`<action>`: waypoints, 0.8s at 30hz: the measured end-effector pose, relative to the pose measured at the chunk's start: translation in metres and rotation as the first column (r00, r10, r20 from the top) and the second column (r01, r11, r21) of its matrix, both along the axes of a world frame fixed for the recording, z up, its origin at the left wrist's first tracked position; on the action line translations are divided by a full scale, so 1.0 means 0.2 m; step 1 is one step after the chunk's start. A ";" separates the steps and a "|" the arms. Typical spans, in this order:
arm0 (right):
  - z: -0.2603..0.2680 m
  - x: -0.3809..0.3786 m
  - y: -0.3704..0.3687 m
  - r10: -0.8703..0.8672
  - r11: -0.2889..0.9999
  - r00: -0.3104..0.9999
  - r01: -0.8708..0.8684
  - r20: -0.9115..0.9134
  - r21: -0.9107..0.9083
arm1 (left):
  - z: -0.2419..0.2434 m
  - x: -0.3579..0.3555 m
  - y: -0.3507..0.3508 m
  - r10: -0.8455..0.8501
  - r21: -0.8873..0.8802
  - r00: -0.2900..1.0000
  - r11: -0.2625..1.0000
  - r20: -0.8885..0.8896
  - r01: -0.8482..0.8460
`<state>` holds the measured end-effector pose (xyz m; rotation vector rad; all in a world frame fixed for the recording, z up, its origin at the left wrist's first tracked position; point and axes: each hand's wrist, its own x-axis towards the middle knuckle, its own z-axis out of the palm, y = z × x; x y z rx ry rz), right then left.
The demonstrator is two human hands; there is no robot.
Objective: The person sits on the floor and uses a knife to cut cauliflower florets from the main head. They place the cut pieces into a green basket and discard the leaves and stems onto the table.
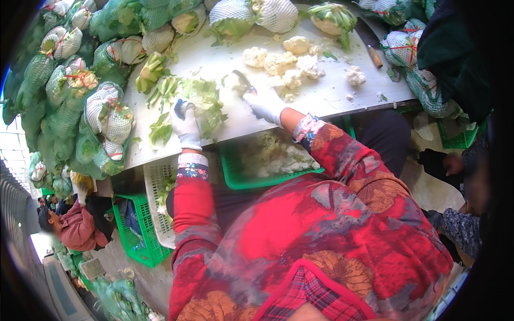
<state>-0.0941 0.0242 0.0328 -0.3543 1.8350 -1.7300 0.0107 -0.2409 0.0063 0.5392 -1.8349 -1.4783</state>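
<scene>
My right hand [267, 105], in a white glove, grips a small curved knife [243, 78] whose dark blade points away over the table. A pale cauliflower piece [236, 82] lies beside the blade; whether they touch is unclear. My left hand [187, 125], gloved in white with bluish fingertips, is half curled at the near edge of the table. Next to it are loose green cauliflower leaves [202, 105], partly blurred; I cannot tell whether the fingers hold any. Cut cauliflower florets [280, 63] are heaped beyond my right hand on the white tabletop [160, 138].
Netted cauliflowers [66, 104] are piled along the left and far edges. A wooden-handled knife [369, 44] lies at right near a leafy cauliflower [330, 20]. Below are a green crate of florets [237, 184], a white basket [154, 200] and another green crate [138, 236]. People sit on both sides.
</scene>
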 end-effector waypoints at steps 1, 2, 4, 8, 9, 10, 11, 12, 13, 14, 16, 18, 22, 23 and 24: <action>0.03 0.03 0.00 -0.022 1.000 0.998 0.021 -0.059 -0.012 | -0.01 0.02 -0.02 0.003 0.042 1.000 0.999 -0.029 -0.002; 0.04 0.06 0.01 0.032 0.996 0.994 -0.023 -0.101 0.081 | -0.02 0.04 -0.03 0.001 0.094 0.999 0.996 -0.047 0.003; 0.06 0.14 -0.01 0.058 0.976 0.893 0.044 -0.446 0.215 | -0.03 0.08 -0.02 0.011 0.085 0.998 0.996 -0.062 -0.006; 0.03 0.22 -0.05 0.257 0.953 0.727 -0.083 -0.636 0.291 | 0.00 0.15 0.08 -0.046 -0.007 0.999 0.999 -0.013 0.046; 0.03 0.23 -0.06 0.287 0.948 0.645 -0.085 -0.708 0.306 | 0.00 0.16 0.11 -0.066 -0.085 0.998 0.994 0.016 0.067; 0.03 0.22 -0.05 0.297 0.950 0.641 -0.123 -0.708 0.287 | 0.01 0.16 0.14 -0.047 -0.175 0.998 0.983 0.050 0.055; 0.03 0.21 -0.04 0.237 0.954 0.721 -0.048 -0.651 0.295 | 0.02 0.16 0.16 -0.071 -0.362 0.994 0.927 0.089 0.099; 0.03 0.20 -0.02 0.166 0.952 0.789 0.027 -0.592 0.304 | 0.04 0.16 0.18 -0.094 -0.535 0.985 0.830 0.147 0.159; 0.03 0.19 0.00 0.126 0.923 0.875 0.069 -0.467 0.379 | 0.05 0.17 0.20 -0.103 -0.678 0.977 0.707 0.185 0.203; 0.03 0.17 0.06 0.032 0.940 0.912 0.112 -0.409 0.323 | 0.06 0.15 0.22 -0.282 -0.633 0.937 0.692 0.205 0.347; 0.02 0.14 0.16 0.064 0.955 0.956 0.025 -0.285 0.297 | 0.09 0.14 0.27 -0.194 -0.750 0.946 0.576 0.260 0.325; 0.00 0.12 0.24 0.080 0.953 0.937 0.028 -0.339 0.303 | 0.11 0.11 0.31 -0.162 -0.786 0.950 0.533 0.268 0.313; -0.04 0.19 0.37 0.074 0.947 0.856 0.101 -0.512 0.305 | 0.15 -0.02 0.35 0.040 -0.660 0.900 0.694 0.434 0.288; -0.04 0.21 0.42 0.083 0.958 0.900 0.046 -0.427 0.284 | 0.16 -0.05 0.34 0.089 -0.664 0.880 0.693 0.466 0.281; -0.04 0.23 0.46 0.089 0.969 0.931 0.002 -0.355 0.247 | 0.17 -0.09 0.33 0.134 -0.672 0.861 0.687 0.490 0.275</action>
